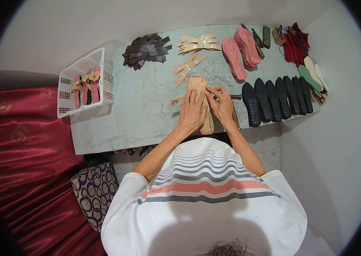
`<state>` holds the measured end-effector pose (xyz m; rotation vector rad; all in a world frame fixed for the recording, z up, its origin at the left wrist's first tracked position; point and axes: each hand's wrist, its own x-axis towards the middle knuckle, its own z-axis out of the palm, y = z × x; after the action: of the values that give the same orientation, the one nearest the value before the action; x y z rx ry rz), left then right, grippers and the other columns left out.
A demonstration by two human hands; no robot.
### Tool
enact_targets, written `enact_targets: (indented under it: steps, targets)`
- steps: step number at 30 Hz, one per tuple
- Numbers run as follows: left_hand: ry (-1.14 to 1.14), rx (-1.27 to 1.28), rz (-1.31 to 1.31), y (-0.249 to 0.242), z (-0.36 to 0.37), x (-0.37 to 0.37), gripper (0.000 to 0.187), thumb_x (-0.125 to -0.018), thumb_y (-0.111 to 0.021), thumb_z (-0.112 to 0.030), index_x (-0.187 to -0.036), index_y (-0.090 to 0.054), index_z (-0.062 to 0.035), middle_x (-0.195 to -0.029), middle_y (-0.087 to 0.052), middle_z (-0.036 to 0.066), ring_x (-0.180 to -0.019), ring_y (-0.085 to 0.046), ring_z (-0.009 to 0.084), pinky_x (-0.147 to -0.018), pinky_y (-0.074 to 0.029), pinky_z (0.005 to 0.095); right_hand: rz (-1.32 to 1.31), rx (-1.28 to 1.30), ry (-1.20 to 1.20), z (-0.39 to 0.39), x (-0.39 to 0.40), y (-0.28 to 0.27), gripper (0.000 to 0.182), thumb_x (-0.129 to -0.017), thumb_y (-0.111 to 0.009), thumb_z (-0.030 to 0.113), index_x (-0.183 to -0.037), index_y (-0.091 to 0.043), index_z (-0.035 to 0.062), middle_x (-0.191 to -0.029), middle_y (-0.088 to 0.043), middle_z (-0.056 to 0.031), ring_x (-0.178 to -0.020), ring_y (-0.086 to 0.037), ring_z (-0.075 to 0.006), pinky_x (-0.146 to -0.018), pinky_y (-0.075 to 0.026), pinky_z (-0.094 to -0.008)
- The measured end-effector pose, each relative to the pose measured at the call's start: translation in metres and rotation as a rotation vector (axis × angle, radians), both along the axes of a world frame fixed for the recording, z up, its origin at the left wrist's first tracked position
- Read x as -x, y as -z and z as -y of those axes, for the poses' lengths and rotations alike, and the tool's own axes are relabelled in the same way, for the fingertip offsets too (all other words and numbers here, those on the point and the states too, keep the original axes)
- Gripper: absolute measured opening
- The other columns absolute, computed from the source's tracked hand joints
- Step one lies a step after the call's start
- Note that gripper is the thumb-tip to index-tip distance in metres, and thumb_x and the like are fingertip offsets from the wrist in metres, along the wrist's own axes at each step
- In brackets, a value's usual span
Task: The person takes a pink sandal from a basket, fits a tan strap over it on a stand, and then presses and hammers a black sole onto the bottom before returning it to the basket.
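A tan insole [207,124] with a pink edge at its far end lies lengthwise on the table in front of me. My left hand [192,112] rests flat on it, fingers stretched toward the far end. A tan strap piece [176,101] sticks out to the left from beneath that hand. At the insole's right edge, my right hand [222,104] has thumb and fingers pinched together, seemingly on the strap's edge; the fingers partly hide the contact. A dark bar-like handle [235,97] shows just right of my right hand.
Loose tan straps [190,67], dark brown straps [147,51] and pink insoles [247,47] lie farther back. Black soles [270,101] line the right side, near dark red pieces [293,46]. A white basket [108,81] with sandals in it stands at the left edge.
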<state>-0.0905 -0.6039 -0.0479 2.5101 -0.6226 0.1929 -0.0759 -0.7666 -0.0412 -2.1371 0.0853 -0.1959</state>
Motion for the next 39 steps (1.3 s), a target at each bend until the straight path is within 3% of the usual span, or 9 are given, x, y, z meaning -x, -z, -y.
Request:
enact_targets:
  steps: [6,10,15,17,21,25,28,38,39]
  targets:
    - [-0.019,-0.116,0.036,-0.004,-0.001,0.000,0.062,-0.097,-0.064,-0.026,-0.153,-0.049,-0.0020,-0.150,-0.045,0.028,-0.143,-0.038,0.0449,-0.116,-0.037,0.0540,-0.040,-0.009,0.006,0.000,0.002,-0.014,0.032,-0.096,-0.074,0.026,-0.125,-0.078,0.0119,-0.104,-0.066,-0.0083,-0.079,-0.066,-0.0207,-0.071,-0.054,-0.0336]
    - [-0.005,-0.100,0.069,-0.007,-0.006,-0.003,0.062,-0.096,-0.065,-0.029,-0.151,-0.051,-0.0041,-0.148,-0.047,0.025,-0.140,-0.041,0.0421,-0.114,-0.038,0.0530,0.034,-0.223,0.007,0.005,0.012,-0.002,0.030,-0.094,-0.076,0.021,-0.122,-0.078,0.0095,-0.103,-0.067,-0.0072,-0.087,-0.065,-0.0185,-0.073,-0.053,-0.0323]
    - [0.029,-0.006,0.013,-0.010,-0.011,-0.012,0.058,-0.095,-0.070,-0.037,-0.145,-0.060,-0.0097,-0.135,-0.054,0.021,-0.133,-0.047,0.0411,-0.101,-0.051,0.0521,-0.004,-0.282,0.085,0.027,0.037,0.037,0.028,-0.091,-0.080,0.017,-0.116,-0.079,0.0038,-0.093,-0.066,-0.0074,-0.086,-0.064,-0.0168,-0.072,-0.051,-0.0289]
    - [0.031,-0.017,0.008,-0.019,-0.010,-0.016,0.055,-0.094,-0.072,-0.038,-0.140,-0.064,-0.0101,-0.131,-0.055,0.020,-0.131,-0.048,0.0403,-0.093,-0.056,0.0503,-0.003,-0.465,0.192,0.026,0.038,0.045,0.028,-0.089,-0.082,0.016,-0.113,-0.079,0.0016,-0.091,-0.068,-0.0077,-0.083,-0.064,-0.0139,-0.071,-0.049,-0.0256]
    - [0.047,-0.036,-0.076,-0.025,-0.013,-0.019,0.053,-0.093,-0.071,-0.034,-0.139,-0.063,-0.0108,-0.129,-0.053,0.019,-0.132,-0.046,0.0409,-0.089,-0.059,0.0508,0.060,-0.288,0.095,0.014,0.043,0.016,0.034,-0.089,-0.085,0.018,-0.116,-0.077,-0.0013,-0.096,-0.070,-0.0065,-0.081,-0.065,-0.0116,-0.071,-0.052,-0.0259]
    - [0.074,-0.055,-0.030,-0.018,-0.016,-0.020,0.049,-0.094,-0.069,-0.030,-0.139,-0.063,-0.0108,-0.126,-0.053,0.019,-0.131,-0.046,0.0419,-0.088,-0.060,0.0509,0.169,-0.205,-0.049,0.004,0.048,0.008,0.031,-0.092,-0.081,0.019,-0.117,-0.077,0.0001,-0.102,-0.072,-0.0107,-0.085,-0.070,-0.0156,-0.075,-0.056,-0.0282]
    - [0.088,-0.050,-0.024,-0.016,-0.017,-0.024,0.045,-0.095,-0.065,-0.025,-0.138,-0.064,-0.0111,-0.124,-0.053,0.019,-0.130,-0.046,0.0426,-0.089,-0.060,0.0521,0.072,-0.280,-0.039,0.009,0.047,0.007,0.026,-0.098,-0.072,0.017,-0.116,-0.077,-0.0020,-0.102,-0.072,-0.0131,-0.089,-0.073,-0.0224,-0.079,-0.059,-0.0323]
    - [0.038,-0.092,-0.112,-0.035,-0.015,-0.023,0.046,-0.094,-0.061,-0.032,-0.136,-0.067,-0.0139,-0.122,-0.052,0.018,-0.127,-0.049,0.0387,-0.093,-0.056,0.0533,0.162,-0.198,-0.120,0.019,0.032,0.017,0.025,-0.094,-0.078,0.020,-0.109,-0.079,0.0013,-0.097,-0.071,-0.0143,-0.082,-0.071,-0.0244,-0.073,-0.056,-0.0353]
    - [0.032,-0.133,-0.135,-0.036,-0.015,-0.023,0.050,-0.094,-0.064,-0.036,-0.139,-0.066,-0.0153,-0.131,-0.052,0.019,-0.130,-0.049,0.0374,-0.097,-0.055,0.0512,0.163,-0.200,-0.125,0.021,0.031,0.018,0.025,-0.094,-0.078,0.020,-0.109,-0.079,0.0013,-0.097,-0.071,-0.0143,-0.082,-0.071,-0.0244,-0.073,-0.056,-0.0353]
